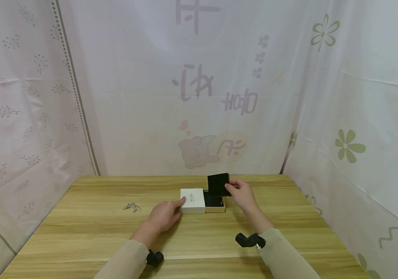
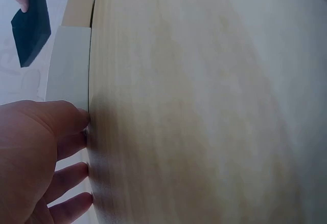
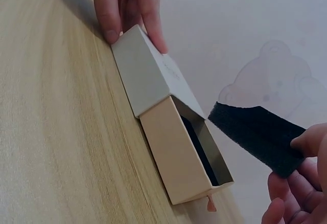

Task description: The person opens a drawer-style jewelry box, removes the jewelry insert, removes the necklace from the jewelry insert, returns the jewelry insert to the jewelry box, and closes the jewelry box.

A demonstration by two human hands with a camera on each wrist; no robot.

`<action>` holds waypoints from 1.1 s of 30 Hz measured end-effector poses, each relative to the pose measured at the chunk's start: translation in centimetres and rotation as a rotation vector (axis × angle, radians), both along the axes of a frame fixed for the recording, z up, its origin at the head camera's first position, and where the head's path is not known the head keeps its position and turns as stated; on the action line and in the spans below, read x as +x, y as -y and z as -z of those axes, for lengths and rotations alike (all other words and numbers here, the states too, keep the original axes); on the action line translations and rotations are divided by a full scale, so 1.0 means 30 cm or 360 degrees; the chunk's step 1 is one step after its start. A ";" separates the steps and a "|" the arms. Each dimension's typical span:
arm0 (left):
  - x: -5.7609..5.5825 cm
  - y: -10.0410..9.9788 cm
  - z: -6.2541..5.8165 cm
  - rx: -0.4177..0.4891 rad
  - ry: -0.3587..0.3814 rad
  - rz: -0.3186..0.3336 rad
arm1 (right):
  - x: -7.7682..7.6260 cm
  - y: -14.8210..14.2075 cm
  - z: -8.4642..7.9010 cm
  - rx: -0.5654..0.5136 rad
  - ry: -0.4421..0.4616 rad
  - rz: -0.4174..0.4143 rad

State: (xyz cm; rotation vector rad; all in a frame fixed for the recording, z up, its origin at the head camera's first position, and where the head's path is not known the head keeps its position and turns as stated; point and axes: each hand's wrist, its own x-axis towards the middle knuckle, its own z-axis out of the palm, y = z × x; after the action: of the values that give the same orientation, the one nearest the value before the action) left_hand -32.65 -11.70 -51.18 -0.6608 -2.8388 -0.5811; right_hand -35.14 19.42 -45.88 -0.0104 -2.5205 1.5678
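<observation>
A white sliding gift box (image 1: pixel 192 200) lies on the table, its tan inner drawer (image 3: pixel 176 155) pulled partway out to the right. Dark lining shows inside the drawer, and a small ribbon tab (image 3: pixel 211 203) hangs from its end. My left hand (image 1: pixel 165 216) grips the closed left end of the white sleeve, thumb and fingers at its corner. Between thumb and fingers, my right hand (image 1: pixel 243 193) pinches a black foam pad (image 3: pixel 258 134) by its right edge. The pad is raised and tilted above the open drawer, overlapping it in the head view.
On the wooden table (image 1: pixel 91 232), left of the box, lies a small silvery chain-like piece of jewellery (image 1: pixel 132 207). Patterned curtains (image 1: pixel 143 116) hang behind the table and along both sides. Black wrist devices (image 1: pixel 155 258) sit at both sleeve cuffs.
</observation>
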 end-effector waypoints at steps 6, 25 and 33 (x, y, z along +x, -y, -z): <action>0.006 0.002 -0.003 0.0015 -0.0005 0.0003 | -0.001 -0.003 0.015 0.0033 0.0036 -0.0018; 0.005 0.000 -0.008 0.0016 -0.0011 -0.0003 | -0.016 -0.022 0.024 0.0250 0.0211 -0.0027; 0.009 0.002 -0.007 0.0030 -0.0002 0.0005 | -0.011 -0.027 0.009 0.0245 0.0307 0.0002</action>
State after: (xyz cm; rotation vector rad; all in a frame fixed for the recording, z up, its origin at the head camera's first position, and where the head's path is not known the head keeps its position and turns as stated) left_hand -32.37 -11.76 -50.96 -0.6622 -2.8280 -0.6074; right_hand -35.47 20.23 -46.14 -0.1497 -2.7813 1.4309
